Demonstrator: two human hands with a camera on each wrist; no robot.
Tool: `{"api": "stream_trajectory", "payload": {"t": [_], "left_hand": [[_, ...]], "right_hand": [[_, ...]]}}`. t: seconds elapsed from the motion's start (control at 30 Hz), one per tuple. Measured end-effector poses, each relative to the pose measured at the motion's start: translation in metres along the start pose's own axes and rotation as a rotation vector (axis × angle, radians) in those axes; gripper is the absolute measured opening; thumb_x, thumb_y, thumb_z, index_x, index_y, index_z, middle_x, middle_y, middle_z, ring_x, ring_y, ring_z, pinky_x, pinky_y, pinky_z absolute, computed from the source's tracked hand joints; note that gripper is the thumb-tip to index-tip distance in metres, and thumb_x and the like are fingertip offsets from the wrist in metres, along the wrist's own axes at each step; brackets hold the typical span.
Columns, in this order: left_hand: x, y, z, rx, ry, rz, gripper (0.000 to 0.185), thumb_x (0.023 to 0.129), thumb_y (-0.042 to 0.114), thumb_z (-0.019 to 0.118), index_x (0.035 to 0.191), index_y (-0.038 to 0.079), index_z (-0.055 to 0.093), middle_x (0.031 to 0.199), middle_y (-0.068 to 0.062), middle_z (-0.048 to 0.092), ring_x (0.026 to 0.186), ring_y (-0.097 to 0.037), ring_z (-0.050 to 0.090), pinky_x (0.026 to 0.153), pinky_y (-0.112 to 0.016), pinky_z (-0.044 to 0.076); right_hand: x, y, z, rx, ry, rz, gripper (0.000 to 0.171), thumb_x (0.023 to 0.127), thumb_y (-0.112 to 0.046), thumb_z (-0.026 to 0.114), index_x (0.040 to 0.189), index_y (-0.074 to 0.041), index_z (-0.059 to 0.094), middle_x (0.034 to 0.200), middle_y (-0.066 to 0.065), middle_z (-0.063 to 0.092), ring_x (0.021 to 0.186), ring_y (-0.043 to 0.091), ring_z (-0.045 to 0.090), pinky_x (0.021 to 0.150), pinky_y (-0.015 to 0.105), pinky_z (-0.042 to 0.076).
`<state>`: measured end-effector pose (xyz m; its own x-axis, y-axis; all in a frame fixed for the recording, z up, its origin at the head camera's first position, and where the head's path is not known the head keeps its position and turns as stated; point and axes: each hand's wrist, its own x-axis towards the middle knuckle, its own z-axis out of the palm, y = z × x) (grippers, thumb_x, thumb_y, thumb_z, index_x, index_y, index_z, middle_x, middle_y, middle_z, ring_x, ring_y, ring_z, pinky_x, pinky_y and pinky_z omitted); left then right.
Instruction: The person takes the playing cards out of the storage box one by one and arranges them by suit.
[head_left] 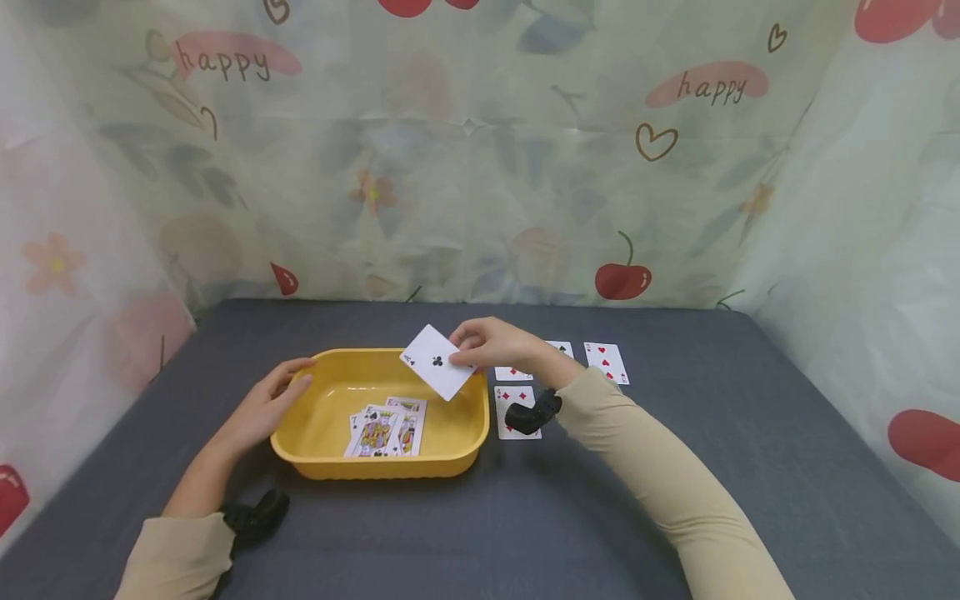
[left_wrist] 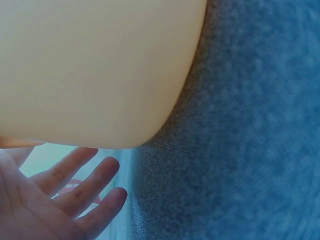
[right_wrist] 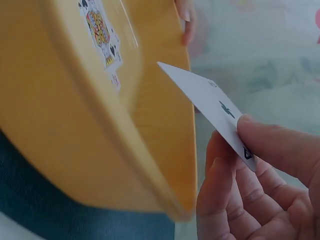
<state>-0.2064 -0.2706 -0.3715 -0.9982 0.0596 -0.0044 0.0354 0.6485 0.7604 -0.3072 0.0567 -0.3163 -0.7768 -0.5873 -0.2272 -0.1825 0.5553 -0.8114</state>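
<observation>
A yellow plastic tub [head_left: 315, 454] stands on the grey table and holds several face-up picture cards [head_left: 386, 429]. My right hand [head_left: 491, 343] pinches an ace of clubs [head_left: 437, 362] between thumb and fingers, tilted above the tub's far right rim. In the right wrist view the ace of clubs [right_wrist: 210, 102] hangs over the tub [right_wrist: 75, 150], with the picture cards [right_wrist: 102, 32] inside. My left hand [head_left: 262, 408] rests with straight fingers against the tub's left wall. The left wrist view shows the left hand's fingers [left_wrist: 82, 192] spread beside the tub [left_wrist: 95, 70].
Face-up cards lie on the table to the right of the tub: a diamonds card [head_left: 510, 398], a hearts card [head_left: 606, 362] and others partly hidden by my right arm. A printed curtain [head_left: 480, 150] closes off the back and both sides.
</observation>
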Motion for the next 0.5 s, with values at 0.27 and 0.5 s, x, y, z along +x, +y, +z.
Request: {"api": "stream_trajectory", "payload": {"t": [0.27, 0.5], "left_hand": [[0.0, 0.0, 0.0, 0.003, 0.003, -0.008, 0.057, 0.099, 0.043, 0.036, 0.143, 0.007, 0.03, 0.134, -0.027, 0.042, 0.112, -0.037, 0.049, 0.085, -0.038, 0.046], [0.0, 0.0, 0.0, -0.001, -0.001, -0.006, 0.057, 0.099, 0.043, 0.037, 0.143, 0.007, 0.03, 0.134, -0.028, 0.042, 0.111, -0.037, 0.05, 0.084, -0.038, 0.047]], "right_hand": [[-0.017, 0.029, -0.023, 0.097, 0.074, 0.025, 0.035, 0.088, -0.018, 0.064, 0.119, -0.005, 0.053, 0.103, 0.011, 0.067, 0.083, 0.014, 0.063, 0.085, 0.039, 0.05], [-0.035, 0.065, -0.044, 0.094, 0.181, 0.065, 0.039, 0.089, -0.02, 0.063, 0.123, -0.005, 0.051, 0.106, 0.013, 0.067, 0.082, 0.013, 0.063, 0.081, 0.038, 0.05]]}}
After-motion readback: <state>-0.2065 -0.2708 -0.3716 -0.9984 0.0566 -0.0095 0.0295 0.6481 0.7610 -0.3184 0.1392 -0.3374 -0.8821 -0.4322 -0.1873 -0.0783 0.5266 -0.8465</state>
